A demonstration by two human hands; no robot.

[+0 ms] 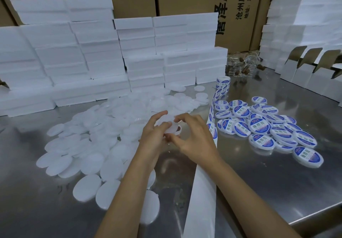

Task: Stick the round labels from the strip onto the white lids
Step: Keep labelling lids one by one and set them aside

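Both hands meet over the steel surface (259, 191). Left hand (154, 136) fingers curl round a white lid (171, 127), held just above the surface. Right hand (192, 136) fingers pinch at the same lid's edge; a label on it shows only as a sliver, hard to tell. Label strip (212, 126) runs just right of the right fingers. Plain lids pile (88, 141) left of the fingers; labelled lids (266, 126) heaped well right. Foam boxes (92, 52) behind.

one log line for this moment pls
left hand: holds white lid | right hand: fingers at lid | label strip: right of hands | labelled lids: piled right
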